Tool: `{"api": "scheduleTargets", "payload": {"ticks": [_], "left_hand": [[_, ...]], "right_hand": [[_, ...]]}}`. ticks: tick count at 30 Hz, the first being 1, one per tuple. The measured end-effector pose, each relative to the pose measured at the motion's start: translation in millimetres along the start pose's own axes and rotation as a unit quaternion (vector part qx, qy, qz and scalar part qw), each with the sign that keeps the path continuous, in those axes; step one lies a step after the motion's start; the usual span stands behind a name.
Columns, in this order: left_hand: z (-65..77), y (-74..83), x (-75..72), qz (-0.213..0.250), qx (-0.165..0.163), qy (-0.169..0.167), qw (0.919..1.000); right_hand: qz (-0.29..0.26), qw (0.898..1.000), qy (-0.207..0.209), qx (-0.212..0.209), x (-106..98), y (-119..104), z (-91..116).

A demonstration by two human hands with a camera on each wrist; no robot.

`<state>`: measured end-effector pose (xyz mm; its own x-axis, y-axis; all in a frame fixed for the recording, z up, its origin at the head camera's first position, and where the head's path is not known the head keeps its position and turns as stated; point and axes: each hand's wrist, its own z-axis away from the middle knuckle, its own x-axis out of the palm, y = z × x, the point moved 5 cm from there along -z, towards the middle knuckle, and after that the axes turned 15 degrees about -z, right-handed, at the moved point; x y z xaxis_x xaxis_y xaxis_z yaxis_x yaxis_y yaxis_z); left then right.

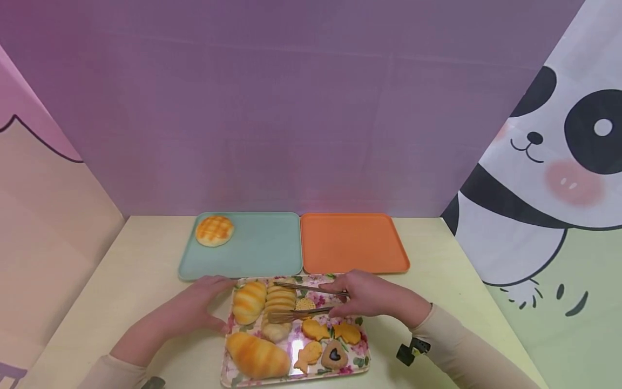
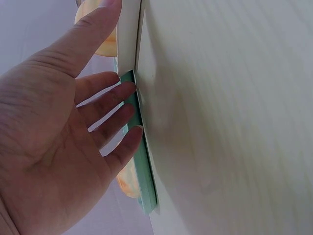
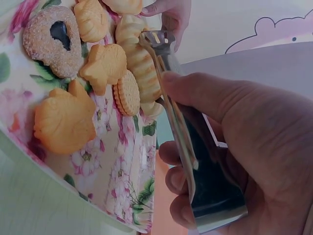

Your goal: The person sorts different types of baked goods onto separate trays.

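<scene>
My right hand (image 1: 371,294) holds metal tongs (image 3: 215,191) with the thumb on one arm and fingers curled on the other. In the head view, the tong tips reach across a long ridged bread (image 1: 281,296) on the floral tray (image 1: 359,361); whether they squeeze it, I cannot tell. My left hand (image 1: 196,305) is at the tray's left edge, fingers loosely extended and thumb by the rim. Two striped bread rolls, one small (image 1: 249,302) and one large (image 1: 259,356), lie left on this tray. A round cracker (image 3: 127,93) sits beside the ridged bread.
Fish-shaped biscuits (image 1: 315,329) and a heart-centred cookie (image 1: 334,355) occupy the floral tray's right part. Behind it stand a green tray (image 1: 262,243) with a round grid-topped bun (image 1: 214,231) and an orange tray (image 1: 352,243), side by side. A purple backdrop (image 1: 291,135) rises behind the table.
</scene>
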<state>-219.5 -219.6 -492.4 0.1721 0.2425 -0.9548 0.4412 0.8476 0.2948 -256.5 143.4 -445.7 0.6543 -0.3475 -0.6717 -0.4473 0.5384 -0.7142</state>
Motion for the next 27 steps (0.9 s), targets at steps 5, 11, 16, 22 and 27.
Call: {"api": "scheduleTargets", "payload": {"ticks": [5, 11, 16, 22, 27], "left_hand": [[0.3, 0.8, 0.1, -0.001, 0.001, 0.001, 1.0], [-0.7, 2.4, 1.0, 0.003, -0.005, -0.005, 1.0], [-1.0, 1.4, 1.7, 0.004, -0.011, -0.011, 0.9999], [-1.5, 2.1, 1.6, 0.003, -0.008, -0.009, 0.9999], [-1.2, 4.2, -0.6, 0.003, -0.007, -0.008, 0.9999]], "right_hand": [[0.013, 1.0, 0.0, -0.01, 0.8, -0.4, -0.9], [0.027, 0.999, 0.008, -0.036, 1.9, 2.7, -0.9], [0.029, 0.998, 0.014, -0.054, 2.7, 5.0, -0.4], [0.024, 0.998, 0.019, -0.062, 1.5, 4.3, 1.2], [0.013, 0.997, 0.019, -0.071, -0.1, 1.3, 3.4]]}}
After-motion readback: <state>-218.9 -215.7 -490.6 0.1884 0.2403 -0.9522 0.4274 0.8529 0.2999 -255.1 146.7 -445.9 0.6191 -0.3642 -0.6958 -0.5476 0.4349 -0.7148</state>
